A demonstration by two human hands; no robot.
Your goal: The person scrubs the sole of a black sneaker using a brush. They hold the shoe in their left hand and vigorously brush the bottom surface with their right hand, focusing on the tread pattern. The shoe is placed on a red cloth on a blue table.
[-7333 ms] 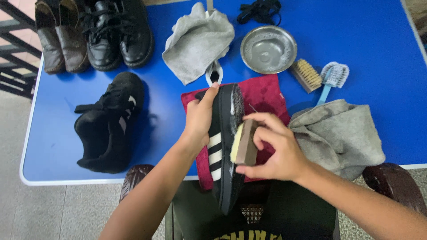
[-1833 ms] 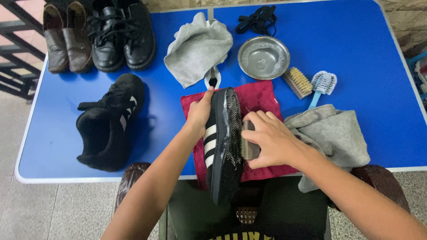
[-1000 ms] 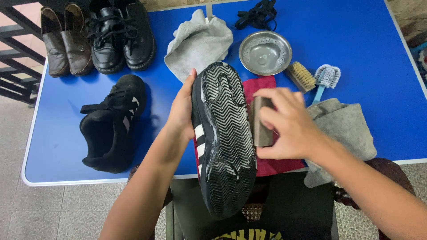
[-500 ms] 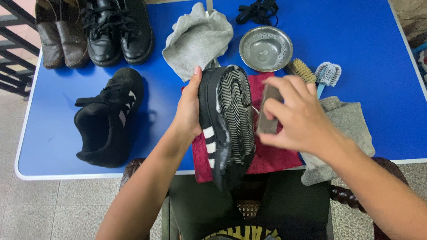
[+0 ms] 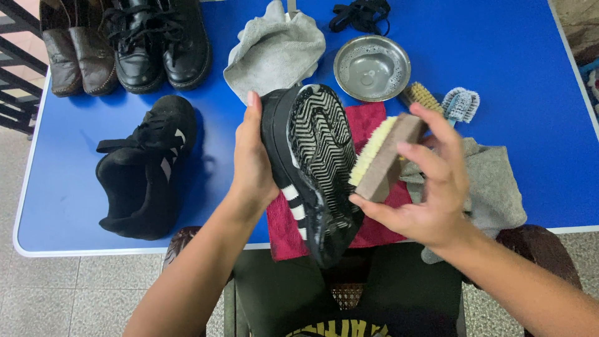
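Note:
My left hand [image 5: 253, 162] grips a black sneaker with white stripes [image 5: 309, 168] by its side, tilted so the zigzag sole faces up and right. My right hand [image 5: 427, 181] holds a wooden scrub brush [image 5: 384, 156] with pale bristles, its bristles against the sole's right edge. Both are held above a dark red cloth [image 5: 374, 118] on the blue table [image 5: 530, 56].
The matching black sneaker [image 5: 146, 168] lies at left. A pair of black lace-up shoes [image 5: 159, 40] and brown shoes [image 5: 72, 50] stand at the far left. A grey towel [image 5: 274, 50], a metal bowl [image 5: 372, 67], two small brushes [image 5: 446, 103], black laces [image 5: 362, 12] and another grey cloth [image 5: 493, 187] surround the work.
The sneaker has been turned from lying on its side to sole up, and the brush has moved from the sneaker's side to the edge of the sole.

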